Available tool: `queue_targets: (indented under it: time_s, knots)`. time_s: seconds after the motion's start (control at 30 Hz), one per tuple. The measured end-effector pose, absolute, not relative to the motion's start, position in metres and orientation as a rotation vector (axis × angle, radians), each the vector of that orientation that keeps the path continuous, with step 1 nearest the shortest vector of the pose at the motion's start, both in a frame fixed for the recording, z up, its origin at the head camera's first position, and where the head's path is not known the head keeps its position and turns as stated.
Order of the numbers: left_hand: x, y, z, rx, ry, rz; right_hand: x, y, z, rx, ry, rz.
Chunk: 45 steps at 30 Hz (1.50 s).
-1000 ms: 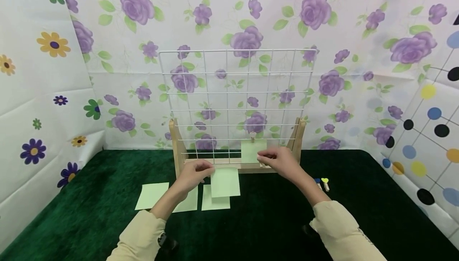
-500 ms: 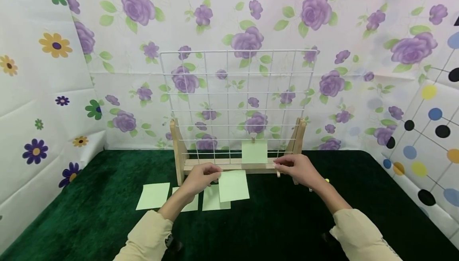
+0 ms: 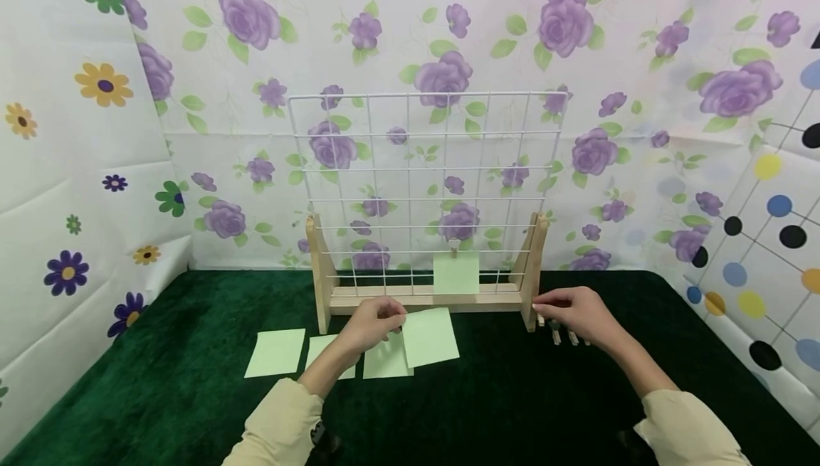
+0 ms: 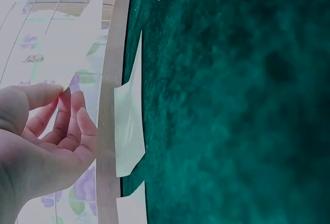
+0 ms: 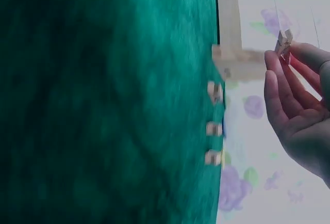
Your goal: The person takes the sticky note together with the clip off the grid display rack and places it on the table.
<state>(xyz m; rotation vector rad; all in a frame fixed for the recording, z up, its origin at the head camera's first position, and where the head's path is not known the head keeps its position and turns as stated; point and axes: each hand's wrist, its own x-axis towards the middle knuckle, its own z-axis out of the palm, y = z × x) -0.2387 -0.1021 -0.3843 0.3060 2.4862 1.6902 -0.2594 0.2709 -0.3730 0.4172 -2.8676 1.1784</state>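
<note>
My left hand (image 3: pixel 374 324) pinches a pale green paper square (image 3: pixel 432 338) at its edge, between thumb and forefinger. That square overlaps another paper square (image 3: pixel 386 358) lying on the table. In the right wrist view my right hand (image 5: pixel 301 95) pinches a small wooden clothespin (image 5: pixel 283 44); in the head view this hand is beside the right foot of the rack, above more clothespins (image 3: pixel 556 338) on the cloth. A further green square (image 3: pixel 456 275) hangs low on the white wire grid (image 3: pixel 426 168), held by a clothespin with a pale heart (image 3: pixel 454 247).
The grid stands in a wooden base (image 3: pixel 384 300) with two side uprights. Two more paper squares lie to the left, one flat at far left (image 3: pixel 275 353) and one partly behind my left forearm (image 3: pixel 320 348). Dark green cloth (image 3: pixel 192 409) covers the table; flower-patterned sheets hang behind.
My right hand has moved right, away from the hanging square to past the rack's right foot, keeping the clothespin. My left hand has shifted right with its paper square, which has tilted.
</note>
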Motion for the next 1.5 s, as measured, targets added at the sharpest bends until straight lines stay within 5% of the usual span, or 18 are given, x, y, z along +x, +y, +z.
queue_targets:
  time_s: [0.67, 1.5]
  knots:
    - [-0.244, -0.079, -0.390, 0.341, 2.473, 1.575, -0.262, 0.347, -0.387, 0.198, -2.949, 1.158]
    - [-0.249, -0.071, -0.393, 0.438, 2.716, 1.361, -0.264, 0.364, -0.397, 0.194, -3.049, 1.087]
